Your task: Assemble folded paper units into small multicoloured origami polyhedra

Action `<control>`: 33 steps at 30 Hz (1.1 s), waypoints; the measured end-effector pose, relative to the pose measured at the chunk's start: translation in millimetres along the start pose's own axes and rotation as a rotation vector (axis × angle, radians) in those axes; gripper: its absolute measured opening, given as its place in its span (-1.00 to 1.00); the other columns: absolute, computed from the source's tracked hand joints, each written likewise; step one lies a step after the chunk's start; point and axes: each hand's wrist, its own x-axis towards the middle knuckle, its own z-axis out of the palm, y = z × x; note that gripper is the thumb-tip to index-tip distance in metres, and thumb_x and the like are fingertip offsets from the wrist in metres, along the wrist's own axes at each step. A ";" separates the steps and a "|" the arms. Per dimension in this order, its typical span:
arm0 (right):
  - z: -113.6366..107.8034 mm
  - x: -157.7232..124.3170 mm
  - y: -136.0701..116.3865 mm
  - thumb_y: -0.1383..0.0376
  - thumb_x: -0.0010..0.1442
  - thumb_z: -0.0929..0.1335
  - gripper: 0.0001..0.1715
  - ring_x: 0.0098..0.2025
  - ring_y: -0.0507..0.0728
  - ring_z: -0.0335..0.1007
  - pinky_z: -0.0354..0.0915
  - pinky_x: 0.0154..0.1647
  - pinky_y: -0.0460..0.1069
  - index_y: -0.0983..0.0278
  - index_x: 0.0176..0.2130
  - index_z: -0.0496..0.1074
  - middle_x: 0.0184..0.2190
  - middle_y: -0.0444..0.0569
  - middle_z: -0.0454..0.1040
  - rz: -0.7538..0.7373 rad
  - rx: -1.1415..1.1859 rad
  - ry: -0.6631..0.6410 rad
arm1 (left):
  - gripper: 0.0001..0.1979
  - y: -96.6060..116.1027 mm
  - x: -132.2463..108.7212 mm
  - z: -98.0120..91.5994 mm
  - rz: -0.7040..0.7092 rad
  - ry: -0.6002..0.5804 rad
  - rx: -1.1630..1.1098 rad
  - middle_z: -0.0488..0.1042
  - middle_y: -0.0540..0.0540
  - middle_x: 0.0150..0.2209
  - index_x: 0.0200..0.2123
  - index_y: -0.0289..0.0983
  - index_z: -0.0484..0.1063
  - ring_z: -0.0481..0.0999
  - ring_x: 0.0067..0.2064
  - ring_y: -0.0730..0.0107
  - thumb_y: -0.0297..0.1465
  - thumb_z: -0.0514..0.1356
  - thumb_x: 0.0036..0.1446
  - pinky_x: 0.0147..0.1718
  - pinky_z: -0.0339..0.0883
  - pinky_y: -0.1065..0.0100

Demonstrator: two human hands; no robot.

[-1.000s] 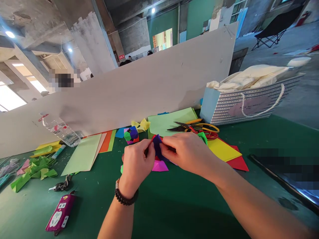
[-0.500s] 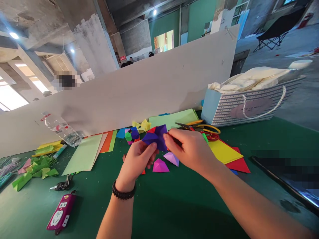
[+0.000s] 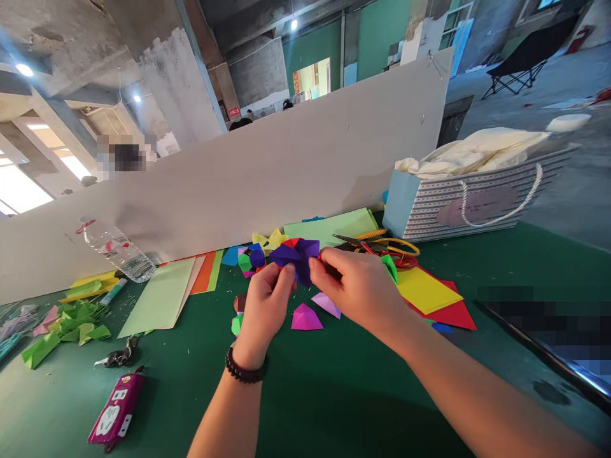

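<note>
Both my hands hold a folded paper piece in dark purple and red point(image 3: 296, 254) above the green table point(image 3: 334, 394). My left hand point(image 3: 264, 305), with a bead bracelet on the wrist, pinches its lower left side. From the right, my right hand point(image 3: 356, 286) grips the same piece with closed fingers. Below the hands lie a magenta folded pyramid point(image 3: 305, 317) and a pale purple folded piece point(image 3: 327, 305). A small multicoloured paper ball point(image 3: 251, 259) sits just behind my left hand.
Coloured paper sheets point(image 3: 162, 296) and scissors point(image 3: 377, 245) lie along a white board point(image 3: 267, 172). A water bottle point(image 3: 117, 249) lies at the left, with green folded scraps point(image 3: 71, 324) and a magenta pouch point(image 3: 112, 413). A striped gift bag point(image 3: 468, 197) stands at the right.
The hands lifted the purple and red piece off the table and turned it; it now sits higher, between both sets of fingertips, and the pale purple piece beneath is uncovered.
</note>
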 end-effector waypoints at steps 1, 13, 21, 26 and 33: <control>-0.9 0.6 -0.3 0.27 0.24 0.20 -0.62 -0.67 -0.04 0.01 -0.04 -0.57 -0.08 0.21 -0.59 0.06 -0.74 -0.20 0.17 0.028 0.013 0.008 | -0.60 1.7 -0.7 -1.1 -0.008 -0.048 -0.047 0.11 0.09 -0.60 -0.52 -0.27 0.20 0.08 -0.58 0.60 -0.09 0.08 0.18 -0.61 -0.01 0.48; 2.0 -1.4 -2.2 0.26 0.21 0.20 -0.62 -0.69 -0.04 0.00 -0.07 -0.60 -0.08 0.22 -0.60 0.07 -0.76 -0.20 0.18 0.075 0.035 -0.043 | -0.67 -4.0 1.3 -0.9 -0.010 -0.132 -0.051 0.01 0.12 -0.58 -0.52 -0.25 0.10 -0.04 -0.56 0.61 -0.22 0.04 0.22 -0.61 -0.12 0.49; -13.3 3.8 5.9 0.16 0.24 0.22 -0.60 -0.68 -0.02 0.16 0.02 -0.60 -0.08 0.23 -0.57 0.27 -0.74 -0.16 0.32 0.144 0.069 -0.197 | -0.69 -14.7 10.1 1.9 0.058 0.002 0.153 -0.06 0.11 -0.59 -0.57 -0.24 -0.01 -0.07 -0.54 0.57 -0.30 0.01 0.15 -0.57 -0.18 0.44; -35.3 2.6 30.6 0.02 0.19 0.32 -0.56 -0.41 0.07 0.50 0.29 -0.48 -0.08 0.16 0.00 0.41 -0.26 -0.07 0.60 0.300 0.167 -0.378 | -0.76 -16.5 4.7 8.3 0.026 -0.149 0.425 0.02 0.10 -0.62 -0.60 -0.26 0.04 0.01 -0.54 0.55 -0.40 -0.02 0.09 -0.56 -0.16 0.41; 5.2 -38.0 39.8 0.22 0.18 0.33 -0.83 -0.43 0.09 0.49 0.27 -0.49 -0.07 0.15 -0.34 0.54 -0.41 -0.13 0.59 0.258 0.256 -0.656 | -0.75 -55.9 -17.6 1.4 -0.134 -0.438 0.543 0.04 0.10 -0.65 -0.65 -0.26 0.03 0.02 -0.58 0.56 -0.43 0.02 0.02 -0.58 -0.15 0.38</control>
